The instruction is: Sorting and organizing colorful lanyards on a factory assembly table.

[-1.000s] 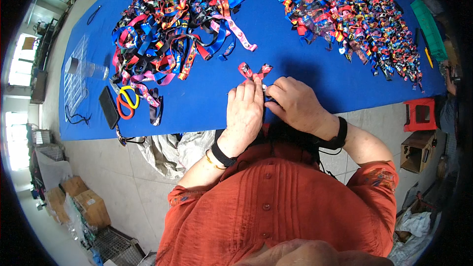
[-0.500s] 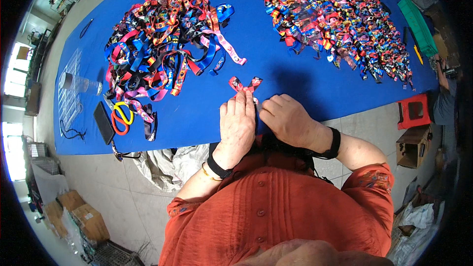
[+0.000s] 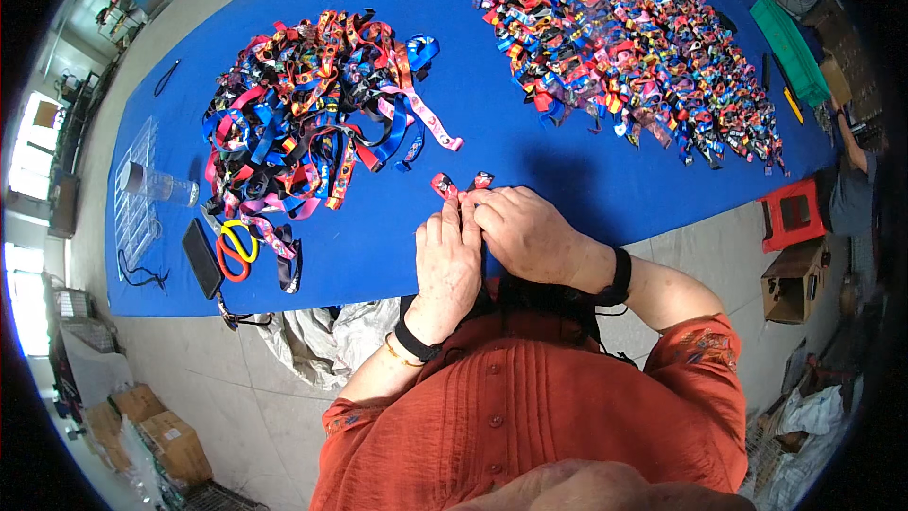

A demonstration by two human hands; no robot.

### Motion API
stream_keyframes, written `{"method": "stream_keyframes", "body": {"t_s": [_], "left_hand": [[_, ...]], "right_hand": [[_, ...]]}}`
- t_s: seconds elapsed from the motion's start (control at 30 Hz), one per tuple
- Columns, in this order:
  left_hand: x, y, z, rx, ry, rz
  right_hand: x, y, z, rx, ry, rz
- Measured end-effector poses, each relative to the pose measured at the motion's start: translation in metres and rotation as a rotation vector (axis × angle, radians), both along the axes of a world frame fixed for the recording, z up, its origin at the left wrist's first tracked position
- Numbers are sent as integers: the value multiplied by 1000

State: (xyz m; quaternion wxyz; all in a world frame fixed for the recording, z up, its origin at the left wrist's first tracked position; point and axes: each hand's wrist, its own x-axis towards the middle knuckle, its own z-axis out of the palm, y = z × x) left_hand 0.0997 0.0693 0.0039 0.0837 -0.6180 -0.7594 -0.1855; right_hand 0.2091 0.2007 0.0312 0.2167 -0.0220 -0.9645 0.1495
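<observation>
A short red-and-black printed ribbon strap (image 3: 443,186) lies on the blue table near its front edge, its two far ends spread apart like a V. My left hand (image 3: 448,260) presses its fingers, held close together, onto the strap from the left. Curled in against those fingertips, my right hand (image 3: 532,235) grips the strap from the right. The part of the strap between and under my fingers is hidden. Beyond my left hand, a loose heap of long printed ribbon straps (image 3: 312,114) in many colours covers the table's left half.
Rows of short folded ribbon pieces (image 3: 624,47) spread over the right side. Scissors with red and yellow handles (image 3: 233,251), a dark phone (image 3: 201,257), a clear bottle (image 3: 168,189) and a white wire rack (image 3: 137,218) lie left. At right are a green bin (image 3: 791,50) and a red stool (image 3: 793,217).
My right hand has moved left and closed in against my left fingertips at the strap. The strap's ends have shifted slightly. The whole view has tilted a little.
</observation>
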Motion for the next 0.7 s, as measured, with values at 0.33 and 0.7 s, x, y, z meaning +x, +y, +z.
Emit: {"method": "stream_keyframes", "body": {"t_s": [0.33, 0.7], "left_hand": [[-2, 1, -3, -31, 1, -17], [-1, -2, 1, -72, -21, -18]], "right_hand": [[-2, 0, 10, -44, -62, -15], [-2, -1, 13, -115, -131, -10]]}}
